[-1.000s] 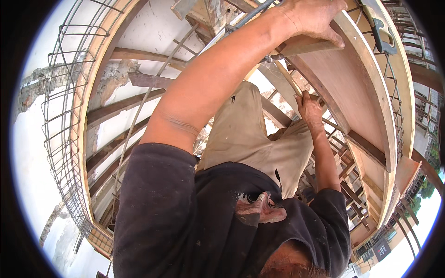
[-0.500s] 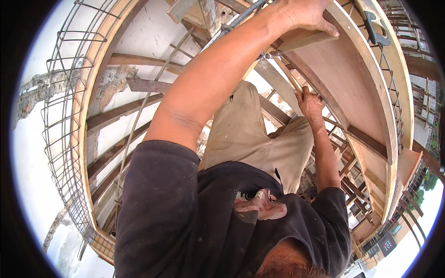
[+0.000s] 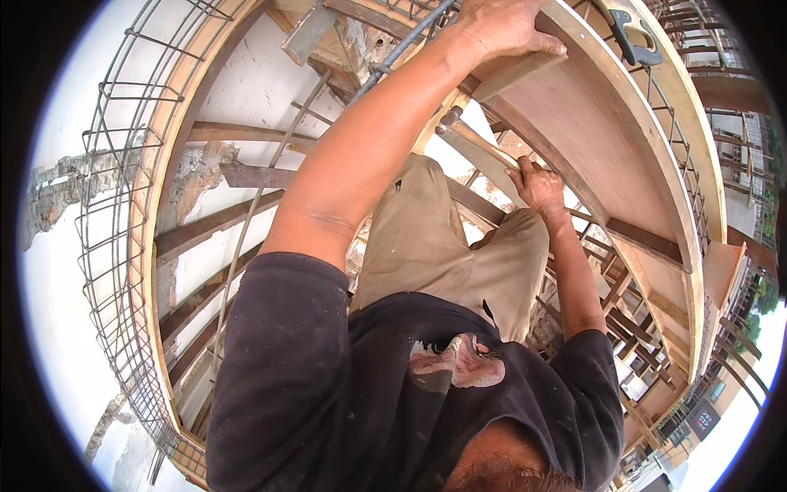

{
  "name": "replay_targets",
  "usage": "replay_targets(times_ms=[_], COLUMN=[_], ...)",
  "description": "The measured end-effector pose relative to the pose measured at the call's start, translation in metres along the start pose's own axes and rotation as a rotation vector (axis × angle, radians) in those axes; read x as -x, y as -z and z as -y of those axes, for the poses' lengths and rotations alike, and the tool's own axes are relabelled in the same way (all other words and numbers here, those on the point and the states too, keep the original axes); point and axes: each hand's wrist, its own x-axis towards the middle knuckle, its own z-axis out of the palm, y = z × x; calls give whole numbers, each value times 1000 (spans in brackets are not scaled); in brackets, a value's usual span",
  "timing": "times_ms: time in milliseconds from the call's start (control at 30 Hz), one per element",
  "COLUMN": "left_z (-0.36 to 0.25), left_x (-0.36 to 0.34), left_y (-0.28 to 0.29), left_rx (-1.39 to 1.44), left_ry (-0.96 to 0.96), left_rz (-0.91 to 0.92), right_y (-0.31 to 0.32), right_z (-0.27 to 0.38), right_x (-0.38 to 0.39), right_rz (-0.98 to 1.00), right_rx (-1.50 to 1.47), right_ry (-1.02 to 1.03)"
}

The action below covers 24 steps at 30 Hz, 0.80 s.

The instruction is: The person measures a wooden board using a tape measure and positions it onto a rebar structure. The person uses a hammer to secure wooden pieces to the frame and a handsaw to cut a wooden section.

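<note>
My left hand point(image 3: 508, 29) reaches to the top of the view and is closed round a short piece of wood point(image 3: 520, 75), its thumb along the upper edge. This piece lies against a long brown plywood form panel point(image 3: 611, 123). Lower and to the right, my right hand point(image 3: 539, 187) grips the wooden handle of a hammer point(image 3: 484, 143). The dark hammer head points up and left, below the short wood piece and apart from it. Some of my left fingers are hidden behind the wood.
A handsaw point(image 3: 635, 41) with a dark grip rests by the far panel at upper right. Steel rebar cages point(image 3: 98, 197) run along the left side and behind the right panel. Timber braces point(image 3: 205, 215) cross below me. A grey rod point(image 3: 402, 57) slants beside my left forearm.
The hammer head has swung down and left, away from the short wood piece, and its handle shows more. My left hand keeps its grip. The whole view has shifted slightly.
</note>
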Motion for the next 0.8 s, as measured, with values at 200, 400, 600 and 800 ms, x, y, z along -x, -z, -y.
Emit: replay_targets(times_ms=[200, 400, 600, 800], left_z=[-3, -6, 5, 11], left_x=[-1, -5, -15, -37], left_y=[3, 2, -15, 4], left_rx=[44, 20, -36, -72], left_ry=[22, 64, 22, 28], left_rz=[19, 46, -38, 150], right_y=[-6, -16, -22, -40], right_z=[-3, 3, 26, 53], right_x=[-1, 4, 65, 114], right_rz=[-15, -7, 58, 54], right_rx=[-62, -197, -625, -2188], right_ry=[-123, -228, -317, -596])
